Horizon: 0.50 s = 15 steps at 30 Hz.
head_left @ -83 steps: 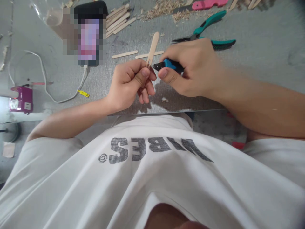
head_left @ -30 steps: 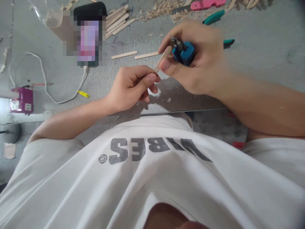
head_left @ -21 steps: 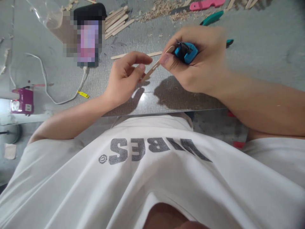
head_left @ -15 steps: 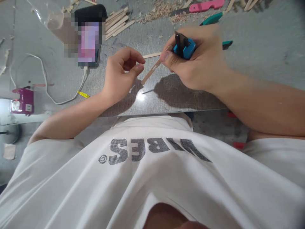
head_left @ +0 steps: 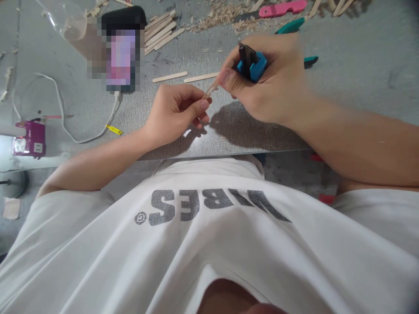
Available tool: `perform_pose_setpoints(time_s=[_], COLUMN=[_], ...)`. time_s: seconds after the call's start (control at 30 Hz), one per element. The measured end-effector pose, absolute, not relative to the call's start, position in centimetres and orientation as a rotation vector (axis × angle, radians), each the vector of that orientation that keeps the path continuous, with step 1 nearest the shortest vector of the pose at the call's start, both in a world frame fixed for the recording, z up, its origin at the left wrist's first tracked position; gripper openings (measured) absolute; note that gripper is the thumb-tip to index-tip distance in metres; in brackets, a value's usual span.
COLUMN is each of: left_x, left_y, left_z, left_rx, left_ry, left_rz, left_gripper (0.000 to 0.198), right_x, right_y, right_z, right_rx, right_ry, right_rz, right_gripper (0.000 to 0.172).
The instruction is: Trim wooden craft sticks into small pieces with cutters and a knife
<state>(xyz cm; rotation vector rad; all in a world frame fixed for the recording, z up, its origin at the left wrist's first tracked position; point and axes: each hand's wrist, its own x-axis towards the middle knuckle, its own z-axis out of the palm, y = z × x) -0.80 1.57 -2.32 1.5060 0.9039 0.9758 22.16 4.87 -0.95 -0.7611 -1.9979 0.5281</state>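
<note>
My left hand (head_left: 176,112) is closed in a pinch on the lower end of a thin wooden stick (head_left: 211,89), just above the grey table (head_left: 203,139). My right hand (head_left: 271,83) is wrapped round a blue-handled cutter (head_left: 250,63) with black jaws pointing up, and its thumb and forefinger pinch the stick's upper end. Both hands meet over the table's near edge.
Two loose sticks (head_left: 185,77) lie flat behind my hands. A pile of sticks (head_left: 162,30) and a phone (head_left: 121,52) with a white cable (head_left: 81,131) sit at the back left. Teal pliers (head_left: 291,26), a pink tool (head_left: 283,7) and wood shavings (head_left: 222,13) lie at the back.
My left hand let go of the stick and opened, then closed again on its lower end. My right hand kept the cutter and the stick's top, jaws turned upward.
</note>
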Motion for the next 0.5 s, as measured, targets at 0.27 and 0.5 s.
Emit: perform_pose_setpoints(time_s=[0.27,0.5], left_x=[-0.3,-0.4], left_y=[0.9,0.3], left_z=[-1.7,-1.7], left_rx=[1.562,1.643], left_ry=[1.092,0.991], left_rz=[1.168,1.269], left_gripper=[0.027,0.03], right_x=[22.7,22.4], right_y=[3.1,2.6], right_z=[-1.0,-0.7], right_rx=[-0.894,-1.047], right_ry=[-2.371,-2.432], right_rz=[0.25,0.27], right_gripper=[0.077,0.082])
